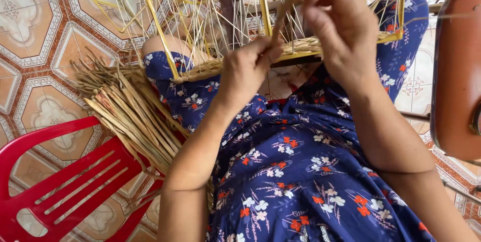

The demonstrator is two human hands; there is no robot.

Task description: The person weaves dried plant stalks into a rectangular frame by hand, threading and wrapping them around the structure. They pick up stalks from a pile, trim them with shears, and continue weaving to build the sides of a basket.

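Hands meet at the middle of the head view, over a lap in a blue flowered dress; the left hand pinches a flat brown reed strip against the woven rim, its fingers curled shut on it; the right hand, just beside and slightly farther, closes on the same strip higher up, fingers bent around it. Both work at a half-made basket resting across the knees, with a band of woven straw along its near edge, a yellow frame and many thin pale stakes fanning far. To the left a bundle of dried reeds lies across a red plastic chair above the patterned tile floor; at the right edge stands a brown rounded object.
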